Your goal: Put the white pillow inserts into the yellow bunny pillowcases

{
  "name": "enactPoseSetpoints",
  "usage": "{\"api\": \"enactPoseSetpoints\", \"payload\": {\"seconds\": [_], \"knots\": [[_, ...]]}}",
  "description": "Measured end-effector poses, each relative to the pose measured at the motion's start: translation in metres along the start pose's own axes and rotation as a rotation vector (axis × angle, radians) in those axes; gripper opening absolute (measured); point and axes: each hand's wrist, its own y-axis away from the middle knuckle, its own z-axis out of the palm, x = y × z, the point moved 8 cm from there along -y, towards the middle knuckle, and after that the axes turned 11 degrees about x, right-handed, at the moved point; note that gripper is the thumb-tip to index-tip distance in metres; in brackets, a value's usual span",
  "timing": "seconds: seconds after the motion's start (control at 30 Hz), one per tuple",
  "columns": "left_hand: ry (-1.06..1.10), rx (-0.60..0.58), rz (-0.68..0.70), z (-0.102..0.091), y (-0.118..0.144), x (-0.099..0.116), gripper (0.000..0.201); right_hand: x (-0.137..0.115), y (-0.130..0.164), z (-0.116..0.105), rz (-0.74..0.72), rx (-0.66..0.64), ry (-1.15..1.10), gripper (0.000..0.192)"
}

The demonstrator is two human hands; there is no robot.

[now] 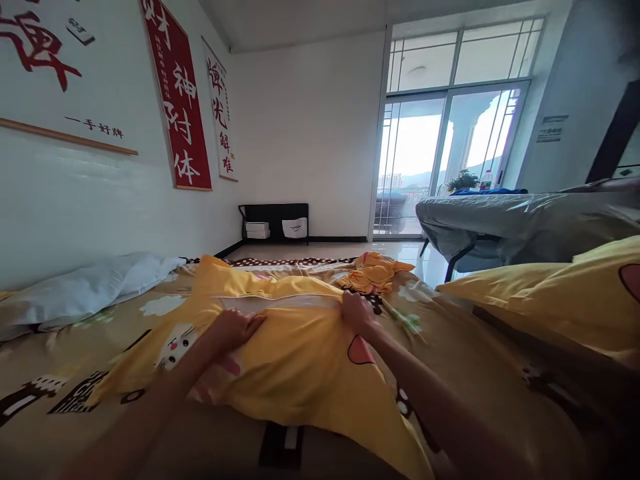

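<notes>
A yellow pillowcase point(300, 360) with cartoon prints lies on the bed in front of me. Along its far side is a long opening, and a strip of white pillow point(300, 303) shows in the gap. My left hand point(237, 331) is closed on the near edge of that opening, left of centre, its fingers bunching the cloth. At the right end of the opening, my right hand point(357, 313) grips the pillowcase edge. The fingertips of my right hand are partly hidden by the fabric.
The patterned bedsheet point(480, 373) spreads all around. A crumpled yellow cloth point(375, 272) lies beyond my right hand. A white pillow point(100, 287) rests against the left wall, a yellow pillow point(550, 293) to the right. Behind stands a covered table point(515, 217).
</notes>
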Motion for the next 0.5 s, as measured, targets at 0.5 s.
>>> {"api": "enactPoseSetpoints", "payload": {"seconds": [0.5], "knots": [[0.070, 0.424, 0.300, -0.103, 0.045, 0.122, 0.028, -0.027, 0.035, -0.120, -0.340, 0.919, -0.216, 0.024]]}}
